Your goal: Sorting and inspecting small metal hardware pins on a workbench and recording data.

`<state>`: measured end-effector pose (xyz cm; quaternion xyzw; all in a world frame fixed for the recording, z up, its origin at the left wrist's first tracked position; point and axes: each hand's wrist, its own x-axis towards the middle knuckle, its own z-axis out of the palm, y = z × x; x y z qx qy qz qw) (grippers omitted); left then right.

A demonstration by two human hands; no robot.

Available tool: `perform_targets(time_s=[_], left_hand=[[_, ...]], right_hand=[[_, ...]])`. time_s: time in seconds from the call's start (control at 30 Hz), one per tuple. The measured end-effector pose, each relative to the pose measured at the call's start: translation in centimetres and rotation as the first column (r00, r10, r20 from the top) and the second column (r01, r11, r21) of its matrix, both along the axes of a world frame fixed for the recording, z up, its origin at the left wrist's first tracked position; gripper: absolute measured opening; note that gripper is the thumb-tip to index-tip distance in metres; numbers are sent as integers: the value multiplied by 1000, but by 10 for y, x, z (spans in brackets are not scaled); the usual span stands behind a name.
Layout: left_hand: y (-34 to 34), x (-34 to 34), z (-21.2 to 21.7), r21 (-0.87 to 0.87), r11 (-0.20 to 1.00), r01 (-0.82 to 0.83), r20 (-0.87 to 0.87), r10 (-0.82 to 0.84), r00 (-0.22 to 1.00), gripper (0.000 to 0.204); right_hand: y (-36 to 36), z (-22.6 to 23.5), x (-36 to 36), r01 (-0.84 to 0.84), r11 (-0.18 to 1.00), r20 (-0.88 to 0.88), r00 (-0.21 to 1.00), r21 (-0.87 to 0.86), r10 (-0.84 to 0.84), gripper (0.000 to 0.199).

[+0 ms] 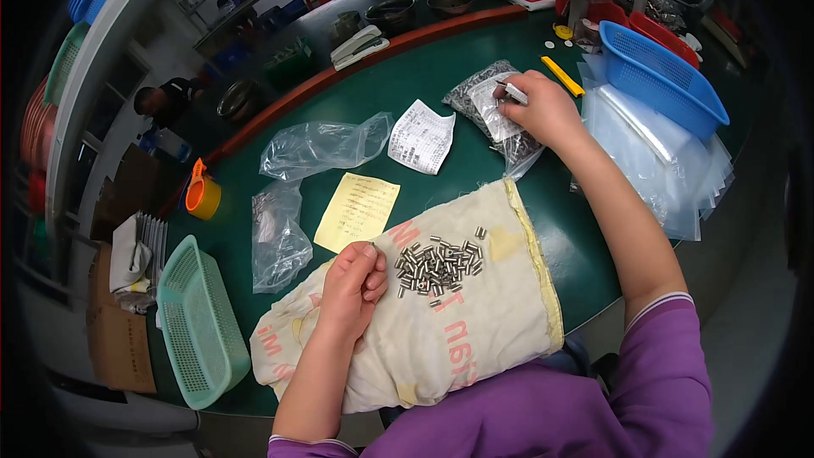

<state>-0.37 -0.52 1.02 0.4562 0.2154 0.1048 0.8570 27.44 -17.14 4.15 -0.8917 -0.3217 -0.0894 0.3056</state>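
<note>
My right hand (547,110) is closed around a short white pen (515,94) with a dark tip. It is over a clear plastic bag (466,100) filled with small dark metal parts, at the white label (494,110) on the bag. My left hand (349,283) is closed, thumb against forefinger, above a cream cloth sack (483,339) with red print. Something tiny and dark shows at its fingertips, too small to make out. Just right of that hand, a loose heap of small metal cylinders (437,267) lies on the sack.
A yellow handwritten sheet (357,212), a printed slip (421,137) and crumpled clear bags (326,146) lie on the green table (373,85). A green basket (199,322) and orange cup (203,195) stand left. Flat plastic bags (644,153), a blue basket (661,76) and yellow cutter (562,75) are right.
</note>
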Motion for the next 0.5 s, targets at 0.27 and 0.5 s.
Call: perform_targets(time_s=[0.27,0.5], left_hand=[[1,-3,3,-29,1000,-9,-11,9,1000,8],[2,-2,1,-57,998,-5,-19,4,1000,6]], right_hand=[[-4,4,8,-23,996,-222,974,84,41,18],[-8,0,10,-18,989,-245,968,145,54,18]])
